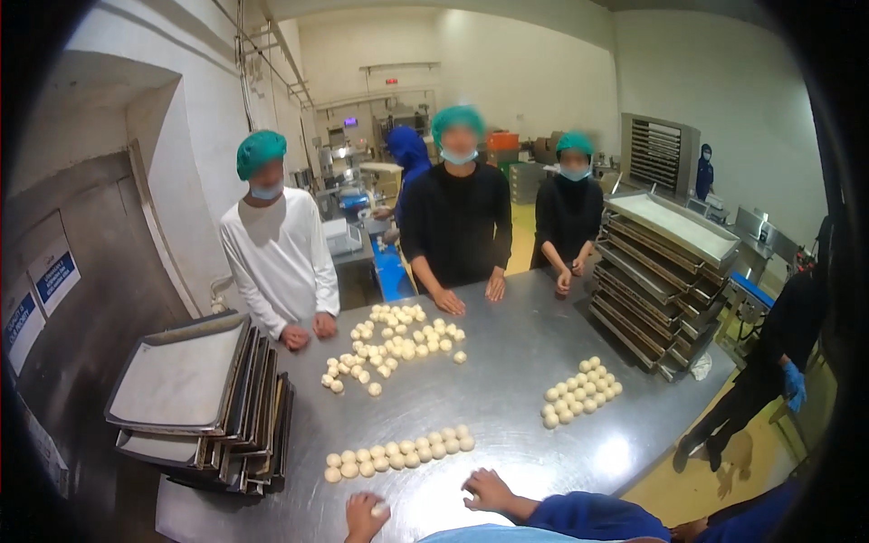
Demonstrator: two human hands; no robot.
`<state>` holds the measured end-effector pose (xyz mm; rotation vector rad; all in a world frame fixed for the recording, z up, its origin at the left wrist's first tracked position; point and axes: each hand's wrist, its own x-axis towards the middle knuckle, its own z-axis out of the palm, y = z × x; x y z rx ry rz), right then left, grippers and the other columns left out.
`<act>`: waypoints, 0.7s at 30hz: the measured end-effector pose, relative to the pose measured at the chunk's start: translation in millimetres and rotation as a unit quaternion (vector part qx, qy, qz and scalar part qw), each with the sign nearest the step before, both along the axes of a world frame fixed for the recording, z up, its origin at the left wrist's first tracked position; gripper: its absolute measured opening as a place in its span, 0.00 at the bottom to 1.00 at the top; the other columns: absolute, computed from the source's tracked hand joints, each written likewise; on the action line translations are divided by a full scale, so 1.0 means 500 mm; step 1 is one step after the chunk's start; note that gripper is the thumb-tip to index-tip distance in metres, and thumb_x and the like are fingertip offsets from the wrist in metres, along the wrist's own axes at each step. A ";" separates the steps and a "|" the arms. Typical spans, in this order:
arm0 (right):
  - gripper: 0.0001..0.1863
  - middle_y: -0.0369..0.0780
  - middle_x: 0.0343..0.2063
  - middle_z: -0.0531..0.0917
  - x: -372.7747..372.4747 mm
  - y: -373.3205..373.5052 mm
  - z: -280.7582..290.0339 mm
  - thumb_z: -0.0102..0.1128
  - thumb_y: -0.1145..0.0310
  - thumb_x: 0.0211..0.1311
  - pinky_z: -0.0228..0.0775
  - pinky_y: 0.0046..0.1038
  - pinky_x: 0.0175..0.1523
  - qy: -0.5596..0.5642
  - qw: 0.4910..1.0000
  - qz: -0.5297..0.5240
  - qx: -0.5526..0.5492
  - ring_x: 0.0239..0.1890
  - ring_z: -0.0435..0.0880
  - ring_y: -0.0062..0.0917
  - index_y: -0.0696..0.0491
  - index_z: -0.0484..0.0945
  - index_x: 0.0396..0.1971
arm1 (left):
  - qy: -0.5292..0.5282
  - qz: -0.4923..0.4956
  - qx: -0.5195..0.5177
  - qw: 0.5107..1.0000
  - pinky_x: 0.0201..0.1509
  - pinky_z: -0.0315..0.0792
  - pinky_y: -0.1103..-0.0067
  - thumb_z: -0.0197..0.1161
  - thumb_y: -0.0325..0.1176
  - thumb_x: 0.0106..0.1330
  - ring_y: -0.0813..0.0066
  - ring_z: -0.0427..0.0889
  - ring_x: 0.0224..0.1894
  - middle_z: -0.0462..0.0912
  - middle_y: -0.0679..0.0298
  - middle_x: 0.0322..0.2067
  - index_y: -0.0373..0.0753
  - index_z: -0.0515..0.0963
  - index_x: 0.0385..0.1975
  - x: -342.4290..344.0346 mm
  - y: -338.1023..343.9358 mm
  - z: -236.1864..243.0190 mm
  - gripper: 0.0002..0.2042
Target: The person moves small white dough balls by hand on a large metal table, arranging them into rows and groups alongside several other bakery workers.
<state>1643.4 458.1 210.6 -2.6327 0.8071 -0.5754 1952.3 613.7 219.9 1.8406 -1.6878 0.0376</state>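
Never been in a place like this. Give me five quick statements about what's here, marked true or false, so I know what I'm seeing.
1. The pale balls nearest the camera wearer's hands lie in two rows. True.
2. The wearer's right hand has a blue glove on. False: it is bare; the blue glove is on another person at the far right.
3. Tray stacks stand at the left and right of the metal table. True.
4. Every ball sits in a neat row. False: the far group is scattered.
5. The person in white wears a green cap. True.
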 end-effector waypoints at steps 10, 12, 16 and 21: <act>0.21 0.46 0.42 0.84 -0.056 0.057 0.001 0.57 0.64 0.64 0.70 0.37 0.52 -0.077 0.956 0.138 0.246 0.44 0.81 0.38 0.53 0.77 0.56 | 0.157 -0.139 0.084 0.974 0.51 0.72 0.65 0.71 0.34 0.49 0.58 0.80 0.43 0.84 0.62 0.34 0.43 0.83 0.28 0.045 0.002 -0.202 0.07; 0.23 0.43 0.38 0.84 -0.057 0.008 0.020 0.59 0.61 0.59 0.68 0.40 0.53 0.018 0.983 0.057 0.171 0.44 0.79 0.38 0.52 0.79 0.54 | 0.079 -0.104 0.066 0.989 0.50 0.72 0.65 0.71 0.33 0.49 0.58 0.81 0.42 0.84 0.61 0.33 0.43 0.83 0.27 0.044 0.015 -0.135 0.06; 0.21 0.39 0.31 0.81 0.053 -0.009 0.027 0.65 0.60 0.52 0.67 0.40 0.45 -0.071 0.996 -0.033 0.040 0.40 0.78 0.37 0.51 0.79 0.47 | 0.076 -0.007 -0.021 0.997 0.48 0.73 0.67 0.71 0.33 0.49 0.57 0.82 0.39 0.84 0.61 0.31 0.43 0.83 0.25 -0.048 -0.069 -0.042 0.06; 0.21 0.38 0.29 0.80 0.069 0.086 0.033 0.62 0.63 0.59 0.71 0.34 0.41 -0.074 0.974 0.050 0.207 0.32 0.79 0.32 0.50 0.78 0.53 | 0.238 -0.099 0.073 0.963 0.50 0.75 0.66 0.70 0.32 0.52 0.58 0.82 0.43 0.84 0.60 0.34 0.41 0.83 0.29 -0.106 -0.015 -0.091 0.06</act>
